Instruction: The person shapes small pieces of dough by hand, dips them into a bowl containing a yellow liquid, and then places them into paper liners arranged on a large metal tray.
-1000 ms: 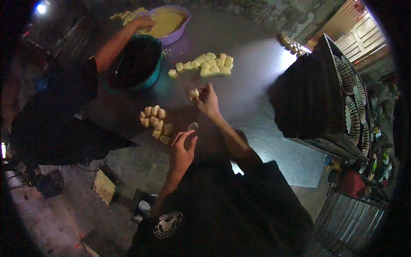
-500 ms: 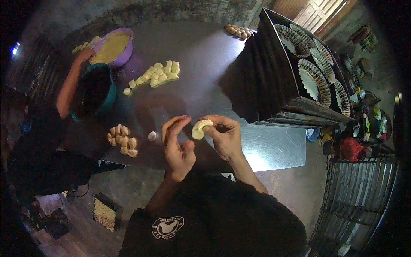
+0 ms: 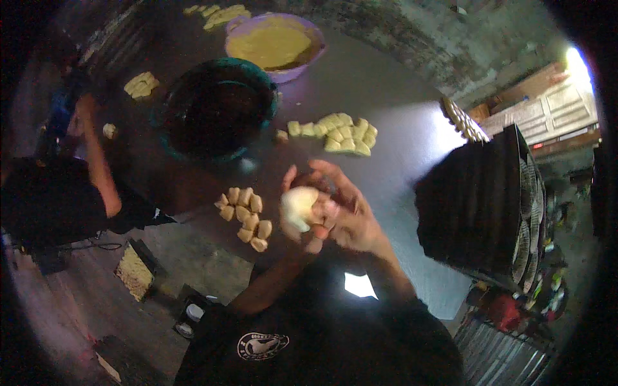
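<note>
A flattened piece of pale dough (image 3: 299, 204) is held between my two hands over the table, close to my body. My left hand (image 3: 290, 228) cups it from beneath and the left, mostly covered by the dough and the other hand. From the right, my right hand (image 3: 353, 215) presses its fingers and thumb against the dough; motion blurs both hands. Just left of them lies a group of light brown filling balls (image 3: 243, 214). Beyond my hands sits a cluster of cut pale dough pieces (image 3: 341, 133). Whether filling lies inside the dough cannot be made out.
A dark teal tub (image 3: 275, 100) stands at the far left, with a purple basin (image 3: 320, 46) of yellow dough behind it. Another person's arm (image 3: 98, 161) is at the left. Stacked dark trays (image 3: 470, 199) with fluted moulds (image 3: 526, 225) rise at the right.
My hands have come together around the dough, which was in my right hand alone. The lone small ball no longer shows on the table. The view has turned left; the other person's hand has left the basin.
</note>
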The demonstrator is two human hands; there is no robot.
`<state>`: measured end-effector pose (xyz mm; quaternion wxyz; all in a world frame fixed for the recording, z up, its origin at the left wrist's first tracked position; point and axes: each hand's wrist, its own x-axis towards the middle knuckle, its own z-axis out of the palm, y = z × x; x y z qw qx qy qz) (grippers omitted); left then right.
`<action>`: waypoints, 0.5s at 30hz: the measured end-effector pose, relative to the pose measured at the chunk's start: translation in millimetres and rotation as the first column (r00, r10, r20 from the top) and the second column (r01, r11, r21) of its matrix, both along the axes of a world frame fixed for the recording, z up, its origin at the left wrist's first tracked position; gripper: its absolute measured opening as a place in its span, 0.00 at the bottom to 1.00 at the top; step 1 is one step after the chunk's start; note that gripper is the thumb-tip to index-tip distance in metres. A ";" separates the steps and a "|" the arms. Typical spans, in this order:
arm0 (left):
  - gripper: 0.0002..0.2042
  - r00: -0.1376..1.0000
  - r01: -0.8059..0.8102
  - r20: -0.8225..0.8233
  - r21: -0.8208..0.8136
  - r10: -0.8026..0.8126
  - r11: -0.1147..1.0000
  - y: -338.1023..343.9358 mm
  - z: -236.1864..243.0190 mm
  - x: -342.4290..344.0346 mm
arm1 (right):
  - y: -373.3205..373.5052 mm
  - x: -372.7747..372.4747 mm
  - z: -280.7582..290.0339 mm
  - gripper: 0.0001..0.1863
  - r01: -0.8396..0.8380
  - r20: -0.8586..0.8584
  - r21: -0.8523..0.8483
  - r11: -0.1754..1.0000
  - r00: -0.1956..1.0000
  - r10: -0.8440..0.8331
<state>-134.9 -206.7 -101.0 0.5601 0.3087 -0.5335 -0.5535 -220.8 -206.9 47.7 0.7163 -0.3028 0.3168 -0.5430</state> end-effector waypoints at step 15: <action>0.17 0.999 0.001 0.047 0.472 -0.026 0.881 -64.9 -20.2 101.2 | -384.7 8.6 -94.3 0.35 -0.448 -0.966 -0.196 0.872 -0.064 -0.250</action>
